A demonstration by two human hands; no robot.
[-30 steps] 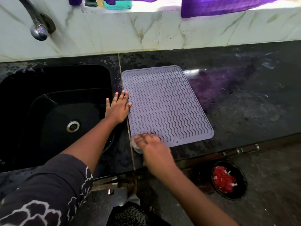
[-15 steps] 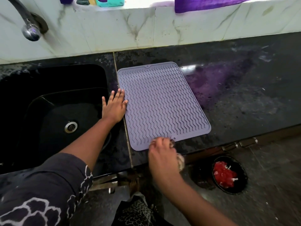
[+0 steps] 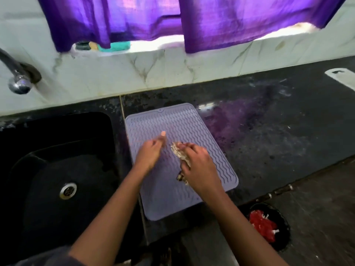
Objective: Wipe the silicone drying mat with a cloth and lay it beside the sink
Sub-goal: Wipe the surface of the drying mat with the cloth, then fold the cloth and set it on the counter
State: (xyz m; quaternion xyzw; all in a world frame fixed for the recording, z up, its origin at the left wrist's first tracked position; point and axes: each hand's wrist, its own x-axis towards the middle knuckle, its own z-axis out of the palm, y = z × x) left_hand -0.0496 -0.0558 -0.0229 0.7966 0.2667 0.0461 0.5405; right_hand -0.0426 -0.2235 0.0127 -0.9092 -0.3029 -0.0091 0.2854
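Observation:
A lavender silicone drying mat (image 3: 173, 123) with wavy ridges lies flat on the black counter (image 3: 278, 135), just right of the black sink (image 3: 48, 150). My right hand (image 3: 198, 166) is over the middle of the mat and grips a crumpled beige cloth (image 3: 177, 150) that touches the mat. My left hand (image 3: 150, 153) is over the mat's left part, close beside the cloth, holding nothing; its thumb points forward and its fingers are blurred and loosely curled.
A metal tap (image 3: 19, 84) juts from the tiled wall above the sink, whose drain (image 3: 67, 190) shows. Purple curtains (image 3: 240, 22) hang over the sill. A white flat object (image 3: 341, 78) lies far right. A black bowl (image 3: 284, 233) with red contents sits on the floor.
My right hand has brought the cloth from the mat's near edge up to its middle. My left hand has left the mat's left edge and come onto the mat. The camera tilted up.

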